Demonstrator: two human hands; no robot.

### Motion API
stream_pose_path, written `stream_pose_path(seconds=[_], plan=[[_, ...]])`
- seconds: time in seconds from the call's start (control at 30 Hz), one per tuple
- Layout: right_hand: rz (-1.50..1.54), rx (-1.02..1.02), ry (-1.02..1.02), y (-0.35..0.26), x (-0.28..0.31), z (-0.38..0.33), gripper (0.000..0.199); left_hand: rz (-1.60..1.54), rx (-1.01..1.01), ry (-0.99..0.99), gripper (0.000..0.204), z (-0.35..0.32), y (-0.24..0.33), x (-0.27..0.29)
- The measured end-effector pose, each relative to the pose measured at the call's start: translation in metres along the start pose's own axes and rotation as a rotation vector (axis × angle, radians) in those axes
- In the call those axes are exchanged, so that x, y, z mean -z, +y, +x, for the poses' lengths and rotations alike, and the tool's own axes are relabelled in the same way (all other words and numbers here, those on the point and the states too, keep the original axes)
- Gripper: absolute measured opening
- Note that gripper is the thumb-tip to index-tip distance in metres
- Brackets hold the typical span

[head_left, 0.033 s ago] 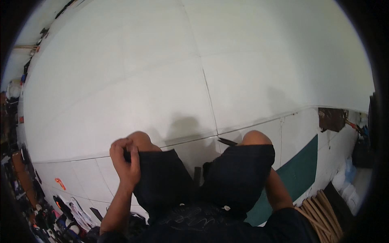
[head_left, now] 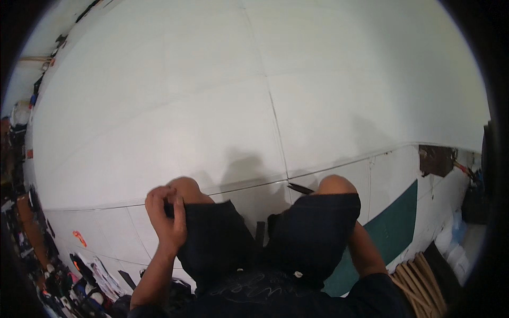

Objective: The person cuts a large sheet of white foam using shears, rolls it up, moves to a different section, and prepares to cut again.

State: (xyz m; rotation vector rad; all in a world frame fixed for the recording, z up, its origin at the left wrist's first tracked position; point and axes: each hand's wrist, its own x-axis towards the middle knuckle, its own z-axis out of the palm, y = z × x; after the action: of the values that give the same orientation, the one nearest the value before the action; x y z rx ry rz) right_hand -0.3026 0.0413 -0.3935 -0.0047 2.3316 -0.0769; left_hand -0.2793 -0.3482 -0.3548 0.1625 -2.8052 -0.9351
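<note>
Nearest are the dark shorts (head_left: 313,238). The left hand (head_left: 168,220) rests loosely on the left knee (head_left: 185,188), fingers bent, thumb apart. The right forearm (head_left: 366,252) disappears behind the shorts; the right hand is hidden, its grip impossible to tell. Far right, beyond the green sheet (head_left: 392,228), sit plastic bags (head_left: 457,257), contents unclear. Dark pointed blades (head_left: 301,188) show beside the right knee (head_left: 338,184), near the white panel's (head_left: 212,106) near edge.

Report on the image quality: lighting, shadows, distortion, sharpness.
Head view: light muted, no strong glare on the white surface; a soft-edged shadow between and beyond the knees; the long seam bends, and the corners go dark; clutter at lower left too small and soft to sort out; the left hand readable.
</note>
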Motion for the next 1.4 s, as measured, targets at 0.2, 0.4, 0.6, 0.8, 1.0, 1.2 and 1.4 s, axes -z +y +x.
stream_pose_path(seconds=[0.2,0.4,0.6,0.8,1.0,1.2,1.4], plan=[[0.316,0.121,-0.191,-0.014,-0.094,0.095,0.041,-0.042,0.028,-0.144,0.016,-0.041,0.024,0.084],[1.049,-0.338,-0.407,-0.086,-0.143,0.127,0.051,0.038,0.262,-0.288,0.019,-0.095,0.064,0.150],[1.742,-0.616,-0.258,-0.091,-0.188,0.182,0.035,-0.002,0.511,-0.332,0.019,-0.153,0.123,0.169],[1.787,-0.552,0.088,-0.165,-0.092,0.155,0.020,-0.086,0.631,-0.333,0.017,-0.186,0.154,0.183],[0.836,0.259,0.134,-0.276,0.037,0.075,0.029,-0.078,0.679,-0.293,0.016,-0.209,0.163,0.186],[0.642,0.703,-0.005,-0.401,0.163,-0.005,0.041,-0.115,0.777,-0.351,0.042,-0.192,0.111,0.185],[0.265,1.420,0.196,-0.482,0.199,-0.005,0.030,-0.092,0.595,0.256,0.077,0.067,0.039,0.265]])
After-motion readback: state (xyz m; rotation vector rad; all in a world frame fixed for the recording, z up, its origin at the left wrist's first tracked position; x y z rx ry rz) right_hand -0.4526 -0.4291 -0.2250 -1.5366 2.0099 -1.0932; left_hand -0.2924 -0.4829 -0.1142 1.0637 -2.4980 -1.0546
